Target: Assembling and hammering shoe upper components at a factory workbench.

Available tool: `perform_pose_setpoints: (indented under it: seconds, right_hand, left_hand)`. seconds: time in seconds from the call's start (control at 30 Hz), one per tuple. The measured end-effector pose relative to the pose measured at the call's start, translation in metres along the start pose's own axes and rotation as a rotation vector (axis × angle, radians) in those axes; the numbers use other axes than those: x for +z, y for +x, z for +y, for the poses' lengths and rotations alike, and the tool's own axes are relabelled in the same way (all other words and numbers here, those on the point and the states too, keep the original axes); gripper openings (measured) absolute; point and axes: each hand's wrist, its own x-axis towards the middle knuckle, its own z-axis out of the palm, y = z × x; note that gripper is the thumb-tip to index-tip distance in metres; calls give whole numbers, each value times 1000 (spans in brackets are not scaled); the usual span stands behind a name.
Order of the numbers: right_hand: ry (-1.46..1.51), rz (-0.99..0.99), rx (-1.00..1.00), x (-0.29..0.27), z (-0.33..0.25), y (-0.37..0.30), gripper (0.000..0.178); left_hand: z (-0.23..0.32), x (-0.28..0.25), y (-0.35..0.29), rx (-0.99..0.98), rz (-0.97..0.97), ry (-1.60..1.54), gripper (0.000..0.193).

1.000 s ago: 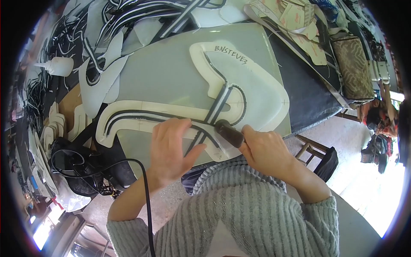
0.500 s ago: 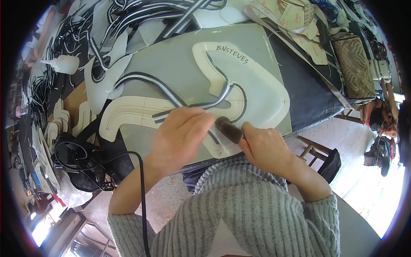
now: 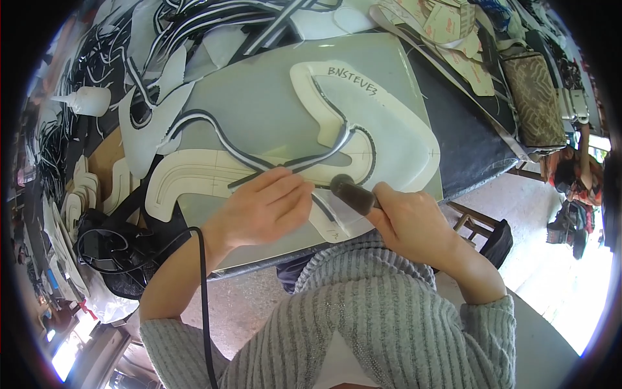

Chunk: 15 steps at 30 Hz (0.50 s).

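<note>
Left fingers [image 3: 285,192] touch striped strips [image 3: 317,158] overlying a template [image 3: 194,159], white bottle [image 3: 94,101] beyond.

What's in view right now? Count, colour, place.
Table: one, black, centre
Sheet: one, grey, on table
Curved template: one, cream, on sheet
Strips: many, black-and-white, across template and heaped upper left
Bottle: one, white, upper left
Flat cutouts: several, white, upper left
Curved pieces: several, cream, left
Paper scraps: several, cream, upper right
Patterned case: one, brown, right
Stool: one, brown, right
Cable: one, black, lower left
Handled tool: one, dark brown, centre
Left hand: one, bare, at strips
Right hand: one, bare, on tool
Sleeves: two, grey, bottom
</note>
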Motion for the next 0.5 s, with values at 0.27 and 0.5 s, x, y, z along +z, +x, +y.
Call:
perform_pose_setpoints:
  seconds: [0.27, 0.5]
  right_hand:
    - [-120, -58, -8, 5, -5, 14, 35]
    - [-112, -38, -20, 12, -3, 14, 39]
  left_hand:
    - [-3, 4, -1, -11, 34, -15, 29]
    - [-11, 2, -9, -244, 50, -282, 32]
